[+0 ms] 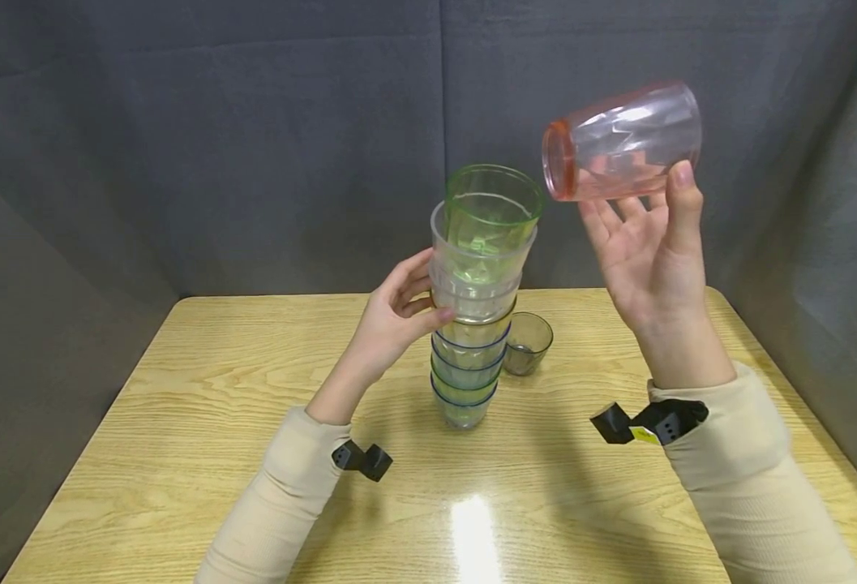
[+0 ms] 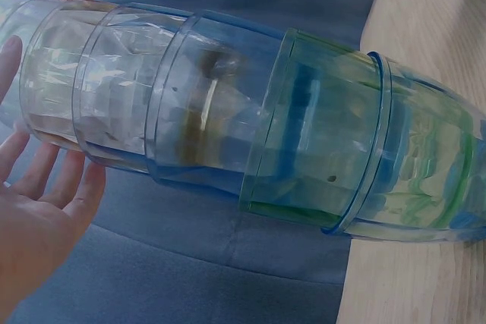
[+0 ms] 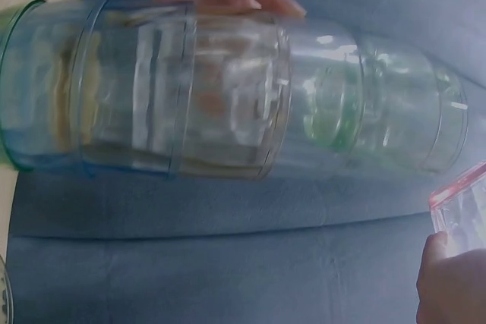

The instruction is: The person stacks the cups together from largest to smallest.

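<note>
A tall stack of nested clear plastic cups (image 1: 469, 357) stands on the table, some with blue, green or yellowish tints. At its top sits a green cup (image 1: 494, 195), inside a clear colourless one. My left hand (image 1: 392, 316) holds the upper part of the stack from the left, thumb in front and fingers round the side; the left wrist view shows its fingers (image 2: 68, 180) against the cups. To the upper right of the stack, my right hand (image 1: 654, 251) grips a clear pink cup (image 1: 625, 146) in the air. That cup lies tilted nearly sideways, apart from the stack.
A small smoky grey cup (image 1: 529, 345) stands on the wooden table (image 1: 202, 422) just right of the stack, close behind it. Grey cloth (image 1: 289, 146) hangs behind the table and along its sides. Both wrists wear black cameras over beige sleeves.
</note>
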